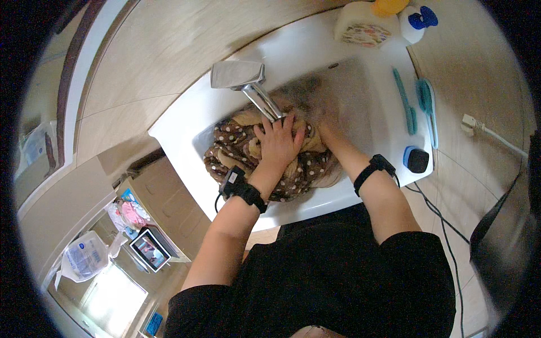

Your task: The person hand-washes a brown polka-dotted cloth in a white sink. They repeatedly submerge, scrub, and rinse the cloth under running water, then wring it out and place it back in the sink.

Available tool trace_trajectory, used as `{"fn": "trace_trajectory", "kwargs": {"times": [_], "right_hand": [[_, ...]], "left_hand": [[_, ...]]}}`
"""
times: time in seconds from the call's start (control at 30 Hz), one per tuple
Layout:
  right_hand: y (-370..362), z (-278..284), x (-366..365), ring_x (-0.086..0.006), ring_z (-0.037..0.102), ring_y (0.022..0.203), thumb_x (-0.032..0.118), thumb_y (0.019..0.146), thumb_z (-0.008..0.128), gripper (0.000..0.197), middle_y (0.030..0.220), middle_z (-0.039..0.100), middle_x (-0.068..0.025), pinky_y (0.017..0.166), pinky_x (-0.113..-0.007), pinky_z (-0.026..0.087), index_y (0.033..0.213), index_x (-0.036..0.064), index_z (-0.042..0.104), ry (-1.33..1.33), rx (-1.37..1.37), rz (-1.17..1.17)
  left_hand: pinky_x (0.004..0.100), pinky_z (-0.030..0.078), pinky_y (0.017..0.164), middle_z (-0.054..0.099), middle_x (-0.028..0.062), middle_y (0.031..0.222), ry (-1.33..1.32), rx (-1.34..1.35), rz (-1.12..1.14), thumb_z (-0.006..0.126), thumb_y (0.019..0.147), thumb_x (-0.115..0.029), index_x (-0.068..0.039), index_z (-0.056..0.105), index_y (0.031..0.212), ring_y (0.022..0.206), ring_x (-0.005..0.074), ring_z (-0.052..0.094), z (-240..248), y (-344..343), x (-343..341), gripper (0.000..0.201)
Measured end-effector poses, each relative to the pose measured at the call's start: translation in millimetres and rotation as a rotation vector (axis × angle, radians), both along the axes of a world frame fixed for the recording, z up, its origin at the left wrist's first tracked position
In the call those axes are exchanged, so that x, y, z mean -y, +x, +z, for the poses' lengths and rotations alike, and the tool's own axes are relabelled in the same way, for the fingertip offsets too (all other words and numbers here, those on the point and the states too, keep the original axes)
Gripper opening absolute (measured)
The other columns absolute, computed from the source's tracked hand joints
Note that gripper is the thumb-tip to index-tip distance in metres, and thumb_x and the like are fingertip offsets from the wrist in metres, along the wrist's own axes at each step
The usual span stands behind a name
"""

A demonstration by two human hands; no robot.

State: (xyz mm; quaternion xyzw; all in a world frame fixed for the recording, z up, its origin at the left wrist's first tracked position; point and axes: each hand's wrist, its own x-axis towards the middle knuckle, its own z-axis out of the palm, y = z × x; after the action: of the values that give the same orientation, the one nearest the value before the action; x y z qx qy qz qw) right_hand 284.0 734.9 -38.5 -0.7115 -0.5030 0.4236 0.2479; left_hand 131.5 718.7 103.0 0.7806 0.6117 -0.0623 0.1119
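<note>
A brown cloth with white dots and tan parts [310,169] lies bunched and wet in a white basin [186,129]. My left hand [278,142] rests on top of it with the fingers spread, just below the spout of a chrome faucet [261,100]. To the right, my right hand [328,127] reaches into cloudy grey water [360,93] beside the cloth. Its fingers are hidden by the water, so what they touch cannot be made out. Each wrist wears a black strap with a small box.
Two brushes, one teal [404,104] and one teal and white [426,104], lie on the basin's right ledge near a blue-and-black block [416,159]. Bottles [366,25] stand at the back right corner. A white plug with cable [472,125] is on the right. A tablet [150,250] stands at left.
</note>
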Motion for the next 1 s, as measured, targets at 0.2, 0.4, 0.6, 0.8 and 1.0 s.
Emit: {"fn": "trace_trajectory", "kwargs": {"times": [0.2, 0.4, 0.6, 0.8, 1.0], "right_hand": [[10, 18, -16, -0.0359, 0.042, 0.13, 0.034, 0.095, 0.049, 0.049, 0.143, 0.044, -0.0159, 0.107, -0.042, 0.034, 0.137, 0.0102, 0.048, -0.05, 0.047, 0.16], [9, 101, -43, -0.0362, 0.047, 0.123, 0.028, 0.09, 0.055, 0.041, 0.132, 0.052, -0.0203, 0.108, -0.053, 0.031, 0.126, 0.0086, 0.057, -0.255, 0.366, 0.345], [-35, 131, -17, -0.0439, 0.04, 0.128, 0.042, 0.089, 0.056, 0.056, 0.139, 0.046, -0.0212, 0.104, -0.053, 0.037, 0.133, 0.0075, 0.051, 0.377, 0.486, 0.632], [-83, 160, -1, -0.0465, 0.041, 0.127, 0.047, 0.092, 0.052, 0.07, 0.142, 0.041, -0.0238, 0.105, -0.051, 0.037, 0.14, -0.0003, 0.036, 0.225, 0.545, 0.694], [-102, 198, 15, -0.0393, 0.043, 0.127, 0.032, 0.096, 0.048, 0.049, 0.141, 0.042, -0.0235, 0.108, -0.05, 0.031, 0.133, 0.0006, 0.046, 0.534, 0.044, 0.67]], "left_hand": [[0.0694, 0.019, 0.099, 0.038, 0.0257, 0.144, -0.24, 0.138, 0.134, 0.042, 0.095, -0.045, -0.014, 0.049, 0.134, 0.13, 0.0443, 0.035, -47, -4, -22, 0.051], [0.0651, 0.023, 0.105, 0.054, 0.0251, 0.128, -0.109, 0.192, 0.176, 0.051, 0.09, -0.044, -0.009, 0.059, 0.121, 0.123, 0.0427, 0.045, -44, -1, -42, 0.047], [0.0427, 0.049, 0.086, 0.066, 0.0122, 0.107, 0.287, 0.096, 0.3, 0.066, 0.082, -0.034, -0.009, 0.069, 0.1, 0.101, 0.0307, 0.062, 33, -107, -27, 0.031], [0.0488, 0.05, 0.084, 0.066, 0.019, 0.101, 0.015, 0.526, 0.783, 0.078, 0.069, -0.046, -0.011, 0.046, 0.125, 0.094, 0.0425, 0.063, 17, -158, -18, 0.074], [0.0448, 0.051, 0.075, 0.066, 0.0142, 0.087, 0.089, 0.744, 0.457, 0.07, 0.072, -0.012, -0.011, 0.057, 0.104, 0.085, 0.0354, 0.064, 32, -136, 31, 0.034]]}}
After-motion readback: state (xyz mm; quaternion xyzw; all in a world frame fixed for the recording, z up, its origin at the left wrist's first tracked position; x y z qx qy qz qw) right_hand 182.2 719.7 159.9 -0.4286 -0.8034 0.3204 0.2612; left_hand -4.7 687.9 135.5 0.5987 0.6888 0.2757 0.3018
